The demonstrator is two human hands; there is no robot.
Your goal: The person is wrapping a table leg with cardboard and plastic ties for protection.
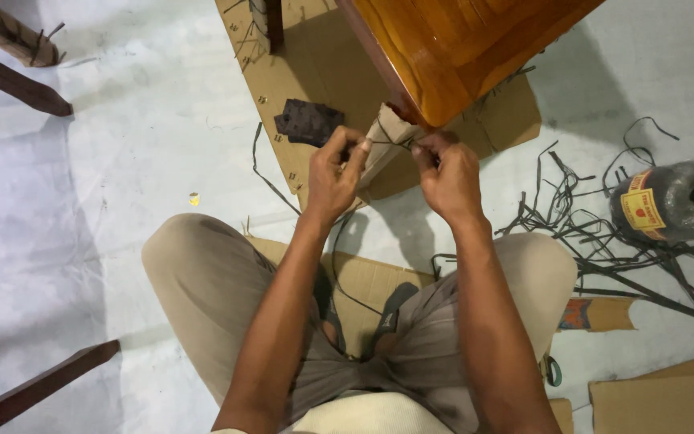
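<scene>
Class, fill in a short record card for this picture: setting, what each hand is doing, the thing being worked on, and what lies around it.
Setting: person seated on flattened cardboard on a pale floor
Left hand: pinches thin dark cord
Right hand: pinches the cord's other side
Worked on: cardboard wrap around a leg of glossy wooden furniture; cord crosses the wrap
Nearby left: dark flat piece on cardboard
Nearby right: spool of dark strapping, loose strands spread on the floor
</scene>
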